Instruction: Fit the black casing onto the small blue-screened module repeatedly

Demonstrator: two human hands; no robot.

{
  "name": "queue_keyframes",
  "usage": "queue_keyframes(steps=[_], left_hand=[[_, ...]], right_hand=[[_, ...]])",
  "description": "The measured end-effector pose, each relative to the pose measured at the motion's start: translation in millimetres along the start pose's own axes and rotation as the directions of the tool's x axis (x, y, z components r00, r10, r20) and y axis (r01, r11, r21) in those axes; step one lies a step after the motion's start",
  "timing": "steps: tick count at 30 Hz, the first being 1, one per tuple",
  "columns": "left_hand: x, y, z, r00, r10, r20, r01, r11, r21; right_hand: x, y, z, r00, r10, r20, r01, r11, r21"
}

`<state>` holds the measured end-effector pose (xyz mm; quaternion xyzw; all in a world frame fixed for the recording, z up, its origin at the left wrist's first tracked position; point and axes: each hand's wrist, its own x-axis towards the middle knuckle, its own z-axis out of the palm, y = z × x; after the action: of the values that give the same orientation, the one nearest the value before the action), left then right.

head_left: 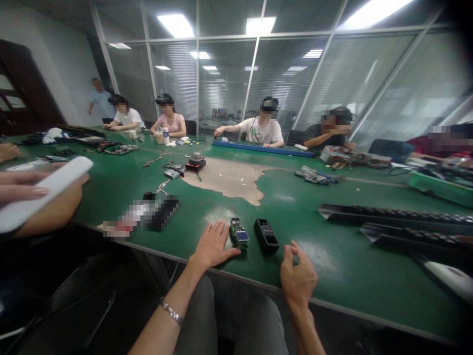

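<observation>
The circuit board (239, 232) is green, the plastic casing (266, 235) black.

Glass partition wall (354, 84) with slatted blinds; ceiling light panels (260, 24); dark wooden door (25, 86); long green-topped workbench (343, 291).

Head-worn view, facing forward and down
</observation>
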<state>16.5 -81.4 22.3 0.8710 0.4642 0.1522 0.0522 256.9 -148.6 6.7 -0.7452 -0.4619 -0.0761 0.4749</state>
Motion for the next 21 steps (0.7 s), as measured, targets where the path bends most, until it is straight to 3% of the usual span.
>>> queue_keyframes(steps=[4, 9, 14, 21], left_hand=[[1, 0, -0.6, 1.0, 0.003, 0.008, -0.003, 1.0, -0.008], [1, 1, -0.5, 1.0, -0.002, 0.0, 0.002, 1.0, 0.001], [1, 0, 0.3, 1.0, -0.002, 0.004, 0.002, 1.0, 0.001], [1, 0, 2.0, 1.0, 0.001, -0.021, -0.001, 1.0, 0.014]], right_hand=[[2, 0, -3, 0.987, 0.144, 0.078, -0.138, 0.988, -0.07], [6, -17, 7, 0.985, 0.013, 0.173, 0.013, 0.988, -0.151], [11, -25, 15, 0.968, 0.047, 0.247, 0.008, 0.976, -0.22], [15, -63, 12, 0.983, 0.047, 0.179, -0.064, 0.994, 0.088]])
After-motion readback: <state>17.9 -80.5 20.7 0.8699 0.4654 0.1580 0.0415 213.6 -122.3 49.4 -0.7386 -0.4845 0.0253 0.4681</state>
